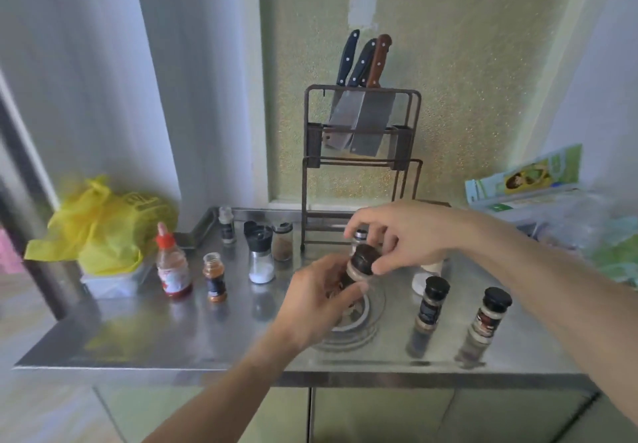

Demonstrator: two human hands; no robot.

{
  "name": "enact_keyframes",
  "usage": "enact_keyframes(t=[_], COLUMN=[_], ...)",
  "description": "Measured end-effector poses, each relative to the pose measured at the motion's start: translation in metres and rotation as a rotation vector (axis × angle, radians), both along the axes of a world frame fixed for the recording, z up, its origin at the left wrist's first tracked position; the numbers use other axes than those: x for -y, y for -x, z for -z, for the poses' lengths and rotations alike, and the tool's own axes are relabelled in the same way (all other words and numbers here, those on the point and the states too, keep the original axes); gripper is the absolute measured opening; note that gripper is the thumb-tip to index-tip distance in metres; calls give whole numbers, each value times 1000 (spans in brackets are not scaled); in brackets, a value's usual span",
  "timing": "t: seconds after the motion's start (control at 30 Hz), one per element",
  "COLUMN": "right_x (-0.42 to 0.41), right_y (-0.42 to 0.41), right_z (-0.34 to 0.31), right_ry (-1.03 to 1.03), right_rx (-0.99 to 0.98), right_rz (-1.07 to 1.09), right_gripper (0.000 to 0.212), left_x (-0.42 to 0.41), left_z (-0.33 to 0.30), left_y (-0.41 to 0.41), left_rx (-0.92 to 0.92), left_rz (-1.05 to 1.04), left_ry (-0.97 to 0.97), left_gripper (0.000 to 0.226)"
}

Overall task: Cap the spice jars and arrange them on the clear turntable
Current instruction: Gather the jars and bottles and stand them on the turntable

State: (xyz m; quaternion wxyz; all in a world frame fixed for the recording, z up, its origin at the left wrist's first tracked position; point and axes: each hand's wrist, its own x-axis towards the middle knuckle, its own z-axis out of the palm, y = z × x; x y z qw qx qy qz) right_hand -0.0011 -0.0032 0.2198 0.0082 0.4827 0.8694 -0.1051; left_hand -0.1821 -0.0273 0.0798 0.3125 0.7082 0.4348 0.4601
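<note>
Above the clear turntable [374,308] on a steel table [172,332], a person's left hand [321,301] grips a tilted spice jar [359,270] while the right hand's [404,235] fingers pinch its black cap [366,256], two capped jars [431,304] standing nearby.

Soft, even daylight fills the scene, brighter toward the left. The steel counter [138,335] shows hazy reflections of the jars and a dull sheen rather than hard glare, and shadows are faint. The whole picture is slightly soft, with motion smear on both forearms. Wide-angle distortion bends the counter's near edge and the walls.
</note>
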Motion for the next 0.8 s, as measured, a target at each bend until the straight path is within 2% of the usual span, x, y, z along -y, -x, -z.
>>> enact_keyframes(t=[0.03, 0.17, 0.27, 0.37, 0.5, 0.57, 0.73, 0.8], right_x=[1, 4, 2, 2, 4, 5, 1, 1], right_y=[8, 28, 32, 34, 31, 32, 32, 30], right_z=[4, 13, 20, 26, 28, 30, 39, 42], right_ry=[-7, -3, -24, -57, -15, -27, -58, -56], right_rx=[25, 89, 77, 111, 55, 69, 19, 25], right_rz=[5, 31, 19, 89, 69, 110, 83, 99], right_gripper=[35, 60, 46, 71, 47, 59, 40, 49], left_x=[2, 6, 5, 4, 3, 2, 1, -1], left_z=[4, 13, 16, 18, 19, 20, 25, 27], left_y=[6, 18, 21, 20, 21, 21, 24, 27], left_rx=[-6, -19, -8, 19, 32, 27, 42, 55], left_rz=[-15, -42, -48, -39, -34, -38, -56, -76], left_ry=[0, 3, -1, 30, 39, 36, 58, 75], left_gripper=[29, 32, 34, 30, 32, 32, 30, 29])
